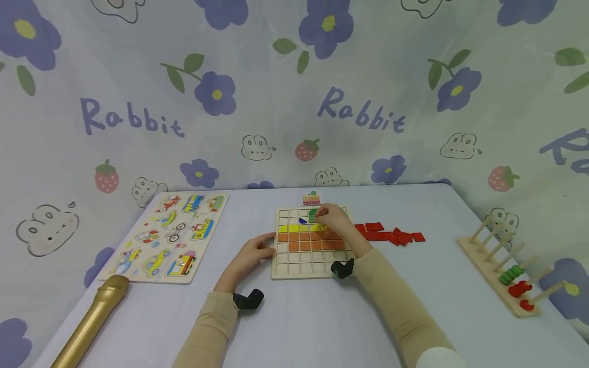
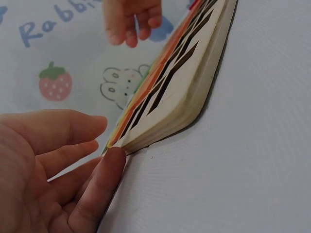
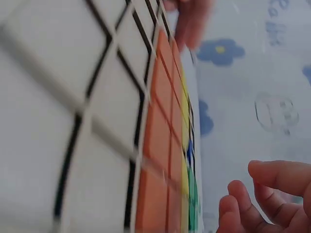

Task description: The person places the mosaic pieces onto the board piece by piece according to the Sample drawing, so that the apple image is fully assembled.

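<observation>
Tabletop grid board (image 1: 309,266), right hand (image 1: 335,219) partly covering.

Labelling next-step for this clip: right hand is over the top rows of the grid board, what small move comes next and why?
Probably lower the right hand to seat the green tile in its cell: its fingers hover there, while the left hand steadies the grid board at its edge. Yellow and orange rows are filled; upper cells are mostly empty.

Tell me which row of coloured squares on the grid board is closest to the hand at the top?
The yellow row. It lies right under the right hand, above the two orange rows, which sit farther down the grid board.
</observation>
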Available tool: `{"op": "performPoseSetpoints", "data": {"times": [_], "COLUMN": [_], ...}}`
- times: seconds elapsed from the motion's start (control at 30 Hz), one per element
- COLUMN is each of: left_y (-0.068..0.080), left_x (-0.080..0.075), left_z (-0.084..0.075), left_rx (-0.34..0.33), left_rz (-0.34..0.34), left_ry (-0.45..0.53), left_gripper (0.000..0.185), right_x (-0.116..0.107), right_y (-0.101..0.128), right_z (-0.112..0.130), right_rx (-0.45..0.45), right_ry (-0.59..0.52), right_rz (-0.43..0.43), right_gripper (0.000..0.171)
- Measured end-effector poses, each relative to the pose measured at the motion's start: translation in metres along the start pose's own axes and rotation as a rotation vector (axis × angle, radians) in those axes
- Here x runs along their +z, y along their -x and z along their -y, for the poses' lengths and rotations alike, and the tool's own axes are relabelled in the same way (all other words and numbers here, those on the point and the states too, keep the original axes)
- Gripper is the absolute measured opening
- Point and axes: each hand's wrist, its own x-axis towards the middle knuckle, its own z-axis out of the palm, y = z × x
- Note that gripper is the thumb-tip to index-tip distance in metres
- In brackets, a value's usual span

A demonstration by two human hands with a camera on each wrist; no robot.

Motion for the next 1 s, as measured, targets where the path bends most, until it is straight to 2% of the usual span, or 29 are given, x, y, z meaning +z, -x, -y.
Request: {"op": "performPoseSetpoints", "data": {"times": [0.2, 0.43, 0.57, 0.73, 1.0], "left_y": [0.001, 0.002, 0.002, 0.002, 0.002], "left_x": [-0.002, 0.000, 0.001, 0.000, 0.001], "left_z": [-0.002, -0.003, -0.003, -0.002, -0.003], "left_rx": [0.014, 0.011, 0.001, -0.002, -0.008], "left_rz": [0.003, 0.004, 0.006, 0.004, 0.004], "left_ry": [0.006, 0.005, -0.002, -0.003, -0.002], "left_gripper": [0.055, 0.056, 0.055, 0.055, 0.055], "right_x": [-0.047, -0.080, -0.091, -0.098, -0.098], "right_y": [0.007, 0.015, 0.020, 0.027, 0.029], "right_z": [-0.033, -0.068, -0.079, -0.081, -0.076], "right_rx": [0.031, 0.110, 0.143, 0.167, 0.193], "right_ry": [-0.104, -0.030, 0.005, 0.090, 0.217], "right_rz": [-0.032, -0.052, -0.032, 0.016, 0.055], "right_gripper": [0.025, 0.031, 0.036, 0.044, 0.041]}}
